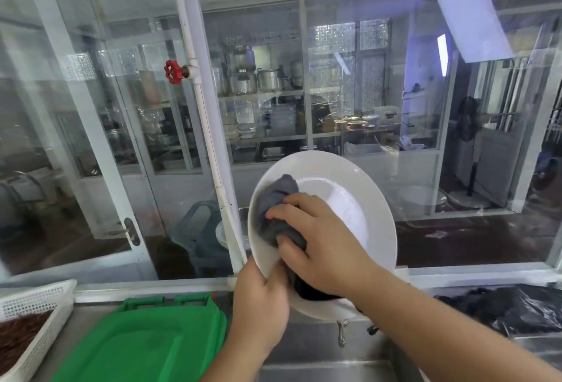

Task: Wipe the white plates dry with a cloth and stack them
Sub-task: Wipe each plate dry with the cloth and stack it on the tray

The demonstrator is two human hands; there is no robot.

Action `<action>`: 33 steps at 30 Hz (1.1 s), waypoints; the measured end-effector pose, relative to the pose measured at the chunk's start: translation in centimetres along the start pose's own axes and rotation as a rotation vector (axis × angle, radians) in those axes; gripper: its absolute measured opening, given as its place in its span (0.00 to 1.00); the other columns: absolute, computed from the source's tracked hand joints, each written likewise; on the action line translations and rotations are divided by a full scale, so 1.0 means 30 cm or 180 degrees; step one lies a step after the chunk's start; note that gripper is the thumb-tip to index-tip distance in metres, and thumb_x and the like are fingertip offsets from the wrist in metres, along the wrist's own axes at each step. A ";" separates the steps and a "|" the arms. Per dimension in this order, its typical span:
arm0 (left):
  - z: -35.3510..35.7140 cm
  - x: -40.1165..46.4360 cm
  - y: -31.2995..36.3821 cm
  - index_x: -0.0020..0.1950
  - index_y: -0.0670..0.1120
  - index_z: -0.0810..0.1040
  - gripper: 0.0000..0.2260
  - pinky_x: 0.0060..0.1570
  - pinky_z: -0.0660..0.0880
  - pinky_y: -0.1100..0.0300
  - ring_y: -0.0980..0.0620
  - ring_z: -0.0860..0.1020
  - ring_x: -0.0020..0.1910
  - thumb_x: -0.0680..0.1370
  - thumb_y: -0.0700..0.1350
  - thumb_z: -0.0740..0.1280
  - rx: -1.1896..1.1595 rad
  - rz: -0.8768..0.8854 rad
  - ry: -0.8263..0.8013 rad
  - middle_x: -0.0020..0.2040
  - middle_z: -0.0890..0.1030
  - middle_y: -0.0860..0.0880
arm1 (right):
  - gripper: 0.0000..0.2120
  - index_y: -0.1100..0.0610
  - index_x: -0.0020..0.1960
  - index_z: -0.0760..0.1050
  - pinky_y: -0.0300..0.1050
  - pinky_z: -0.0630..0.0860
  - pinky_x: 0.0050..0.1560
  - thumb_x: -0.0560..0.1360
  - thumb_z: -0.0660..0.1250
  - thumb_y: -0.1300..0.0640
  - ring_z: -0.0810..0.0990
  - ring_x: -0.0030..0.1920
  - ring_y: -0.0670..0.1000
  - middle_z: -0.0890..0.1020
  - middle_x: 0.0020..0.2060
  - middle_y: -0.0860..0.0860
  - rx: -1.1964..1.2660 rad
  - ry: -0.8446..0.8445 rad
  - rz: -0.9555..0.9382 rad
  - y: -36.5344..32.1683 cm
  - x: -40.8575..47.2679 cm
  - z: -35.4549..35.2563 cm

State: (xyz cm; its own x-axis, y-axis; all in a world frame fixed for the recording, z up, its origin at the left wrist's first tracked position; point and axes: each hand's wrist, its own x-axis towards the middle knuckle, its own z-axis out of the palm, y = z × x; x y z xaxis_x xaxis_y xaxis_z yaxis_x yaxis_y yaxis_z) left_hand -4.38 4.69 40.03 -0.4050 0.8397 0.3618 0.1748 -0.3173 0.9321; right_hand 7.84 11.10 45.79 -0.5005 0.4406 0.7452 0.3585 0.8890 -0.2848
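Wiping plate [359, 174] with cloth [278, 196]

I can read no text, label, brand, number or sign anywhere in this view.
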 end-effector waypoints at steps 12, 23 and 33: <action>-0.017 -0.028 0.052 0.54 0.67 0.83 0.12 0.39 0.77 0.72 0.62 0.85 0.48 0.75 0.51 0.66 -0.0018 -0.0011 0.0090 0.48 0.88 0.60 | 0.21 0.50 0.69 0.75 0.57 0.67 0.63 0.78 0.69 0.45 0.72 0.64 0.58 0.75 0.66 0.52 -0.1237 0.0967 0.0982 0.169 0.127 -0.096; 0.013 -0.043 -0.001 0.52 0.54 0.85 0.06 0.44 0.79 0.58 0.61 0.85 0.48 0.83 0.45 0.69 0.0009 -0.0099 0.0339 0.47 0.88 0.58 | 0.33 0.38 0.70 0.63 0.49 0.81 0.53 0.72 0.78 0.45 0.80 0.56 0.50 0.75 0.61 0.43 0.0726 0.1590 0.2594 0.247 -0.055 -0.112; 0.063 -0.038 -0.026 0.59 0.57 0.81 0.09 0.42 0.78 0.74 0.67 0.82 0.51 0.83 0.43 0.68 -0.0128 -0.0074 0.0877 0.52 0.85 0.68 | 0.13 0.57 0.50 0.87 0.56 0.84 0.34 0.71 0.80 0.51 0.89 0.40 0.59 0.89 0.45 0.57 0.4197 0.2124 0.4427 0.198 -0.215 0.036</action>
State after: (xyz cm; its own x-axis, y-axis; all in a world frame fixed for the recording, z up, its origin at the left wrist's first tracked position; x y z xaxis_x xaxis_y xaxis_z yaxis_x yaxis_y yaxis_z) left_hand -2.36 4.81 38.85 -0.6383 0.6972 0.3265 0.1290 -0.3212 0.9382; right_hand 12.36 13.68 38.65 -0.0263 0.9370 -0.3483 -0.6647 -0.2767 -0.6940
